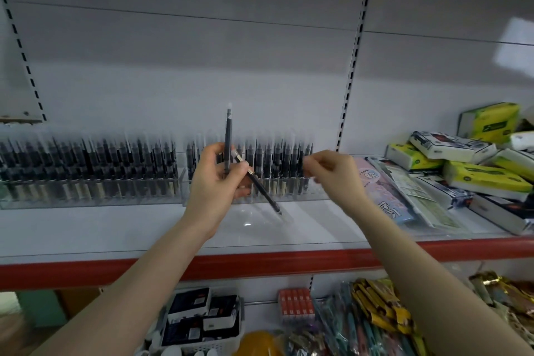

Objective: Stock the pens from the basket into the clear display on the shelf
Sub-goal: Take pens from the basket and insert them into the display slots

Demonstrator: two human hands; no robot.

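At the centre of the frame the left hand (pixel 215 179) gripped two dark pens: an upright pen (pixel 228 139) whose pale cap rose above the fingers, and a slanted pen (pixel 261 186) that pointed down toward the lower right. Just to its right, the right hand (pixel 332 173) was raised with its fingers curled and pinched together near the tops of the stocked pens; whether it held anything could not be told through the blur. Behind both hands, the clear display (pixel 185 191) ran along the back of the white shelf (pixel 115 228) from the left edge to past centre, packed with rows of black pens standing upright. At the right of the frame lay flat packets and a heap of green and white boxes (pixel 462 159). In the lower middle, below the shelf's red edge, a white basket (pixel 199 324) held dark boxes, beside bundled coloured pens (pixel 361 324)
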